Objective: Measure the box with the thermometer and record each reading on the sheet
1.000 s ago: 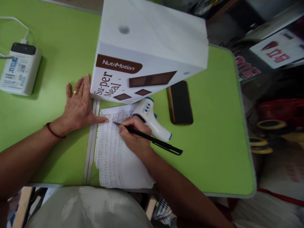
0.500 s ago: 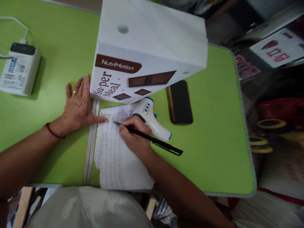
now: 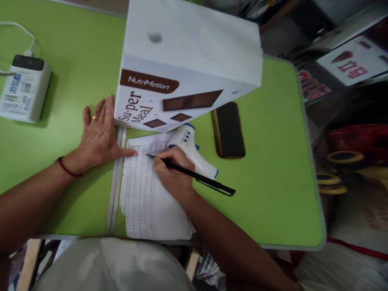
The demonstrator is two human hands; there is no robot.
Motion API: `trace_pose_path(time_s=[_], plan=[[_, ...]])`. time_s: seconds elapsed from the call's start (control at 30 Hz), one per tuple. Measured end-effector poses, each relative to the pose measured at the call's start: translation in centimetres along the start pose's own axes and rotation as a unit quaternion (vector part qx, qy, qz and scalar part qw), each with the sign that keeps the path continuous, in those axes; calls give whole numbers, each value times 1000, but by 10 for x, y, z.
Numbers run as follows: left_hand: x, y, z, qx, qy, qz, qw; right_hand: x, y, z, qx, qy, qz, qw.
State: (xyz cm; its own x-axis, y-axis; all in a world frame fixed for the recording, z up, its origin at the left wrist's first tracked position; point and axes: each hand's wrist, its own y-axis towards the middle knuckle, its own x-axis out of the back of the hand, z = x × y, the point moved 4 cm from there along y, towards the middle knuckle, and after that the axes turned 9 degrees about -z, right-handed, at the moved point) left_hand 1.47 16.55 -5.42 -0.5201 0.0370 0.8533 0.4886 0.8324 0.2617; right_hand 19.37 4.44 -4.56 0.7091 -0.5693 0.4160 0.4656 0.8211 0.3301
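A black pen [image 3: 200, 178] is gripped in my right hand [image 3: 174, 173], its tip at the surface of a written-on sheet of paper [image 3: 139, 194]. Dense rows of small handwriting cover the sheet's left part; its right part is blank. My left hand [image 3: 100, 135] lies flat and spread on the green table, with the thumb resting on the paper's upper left edge. Those fingertips lie beside the lower left corner of a white NutriMotion box [image 3: 194, 60]. Just beyond my right hand lies a white and blue infrared thermometer [image 3: 197, 151], partly covered by that hand.
A dark phone [image 3: 228, 129] lies on the green table [image 3: 273, 182] right of the thermometer. At the far left stands a white power bank [image 3: 26, 89] with cables plugged in. Rolls of tape [image 3: 332, 184] sit beyond the table's right edge.
The pen tip has shifted very slightly to the right on the paper, and the pen's back end has risen a little. My left hand stays in place.
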Motion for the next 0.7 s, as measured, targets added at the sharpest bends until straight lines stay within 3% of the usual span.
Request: trace_pose_path(time_s=[0.7], plan=[[-2,0,1,-6,18,-1,1000,1,0,2,13,19,19,1000]])
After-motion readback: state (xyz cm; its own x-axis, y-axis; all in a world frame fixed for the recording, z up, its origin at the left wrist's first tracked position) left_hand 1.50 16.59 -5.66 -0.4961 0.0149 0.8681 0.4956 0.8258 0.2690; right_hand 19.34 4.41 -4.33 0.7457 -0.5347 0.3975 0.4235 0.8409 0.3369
